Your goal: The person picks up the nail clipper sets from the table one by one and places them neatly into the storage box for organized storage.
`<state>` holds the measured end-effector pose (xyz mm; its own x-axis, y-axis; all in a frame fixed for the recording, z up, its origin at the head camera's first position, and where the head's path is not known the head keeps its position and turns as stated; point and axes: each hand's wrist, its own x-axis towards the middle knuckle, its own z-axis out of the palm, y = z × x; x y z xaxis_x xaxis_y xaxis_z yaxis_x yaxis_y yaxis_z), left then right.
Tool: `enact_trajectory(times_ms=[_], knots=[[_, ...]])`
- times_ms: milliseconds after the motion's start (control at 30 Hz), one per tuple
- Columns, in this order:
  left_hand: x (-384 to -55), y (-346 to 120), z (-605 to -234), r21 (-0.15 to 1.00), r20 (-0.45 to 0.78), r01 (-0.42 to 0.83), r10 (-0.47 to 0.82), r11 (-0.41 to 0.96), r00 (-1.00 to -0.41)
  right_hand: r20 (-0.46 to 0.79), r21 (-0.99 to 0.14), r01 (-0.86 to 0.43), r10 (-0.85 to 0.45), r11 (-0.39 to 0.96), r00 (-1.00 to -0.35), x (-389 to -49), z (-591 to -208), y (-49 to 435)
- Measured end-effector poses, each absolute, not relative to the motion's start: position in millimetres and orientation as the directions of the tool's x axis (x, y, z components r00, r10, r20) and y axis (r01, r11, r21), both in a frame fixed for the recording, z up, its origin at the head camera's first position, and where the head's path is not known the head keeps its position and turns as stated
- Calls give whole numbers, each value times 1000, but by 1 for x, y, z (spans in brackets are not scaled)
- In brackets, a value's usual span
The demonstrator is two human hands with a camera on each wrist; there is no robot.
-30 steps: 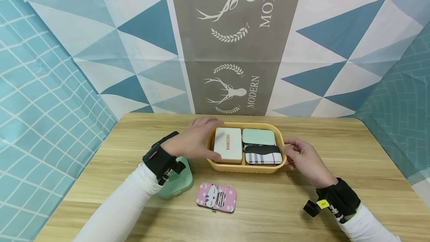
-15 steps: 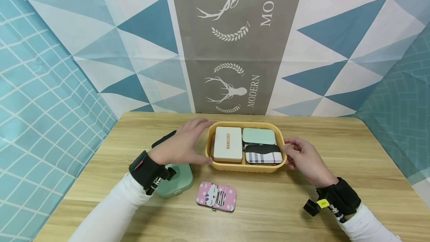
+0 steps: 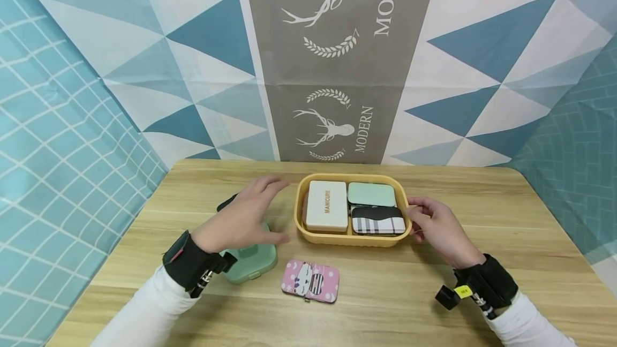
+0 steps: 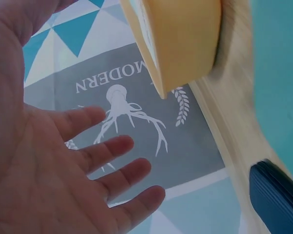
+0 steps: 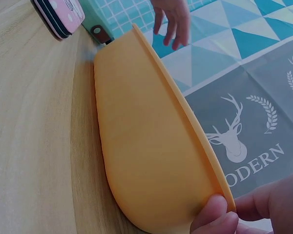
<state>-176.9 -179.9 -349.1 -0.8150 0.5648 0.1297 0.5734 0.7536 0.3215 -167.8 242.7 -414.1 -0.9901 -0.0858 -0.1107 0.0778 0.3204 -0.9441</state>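
A yellow plastic basket [image 3: 356, 240] stands at the back middle of the table. In it lie a white box marked MANICURE [image 3: 328, 205], a mint green case [image 3: 371, 195] and a black-and-plaid case [image 3: 378, 224]. My right hand [image 3: 437, 232] pinches the basket's right rim between thumb and fingers, seen closely on the basket wall [image 5: 141, 126] in the right wrist view. Left of the basket, my left hand [image 3: 241, 219] hovers with fingers spread and nothing in them. It partly covers a green case [image 3: 253, 264] on the table.
A pink case with a cartoon cat [image 3: 310, 281] lies in front of the basket. Beyond the left hand a black object [image 3: 225, 202] peeks out, showing as dark and ribbed [image 4: 274, 197] in the left wrist view. A patterned cloth [image 3: 332, 79] hangs behind the table.
My left hand has drawn away from the basket's left end, moving left over the green case with fingers spread. The right hand keeps its place at the rim.
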Motion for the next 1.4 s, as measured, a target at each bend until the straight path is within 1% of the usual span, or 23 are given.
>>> enact_trajectory(times_ms=[233, 667, 900, 1133, 1400], knots=[[-165, -194, -353, 306, 97, 522, 520, 796, -849, -106, -943, 73, -83, 325, -991, -168, -414, 243], [-147, -213, -364, 313, 58, 460, 467, 831, -882, -110, -940, 80, -72, 332, -991, -169, -413, 242], [-138, -221, -376, 287, 51, 446, 452, 848, -891, -111, -937, 82, -66, 340, -992, -170, -413, 242], [-133, -226, -386, 291, 50, 425, 430, 857, -902, -105, -934, 75, -67, 350, -992, -169, -412, 241], [-128, -230, -393, 304, 20, 413, 428, 858, -904, -112, -932, 83, -63, 353, -992, -167, -412, 240]])
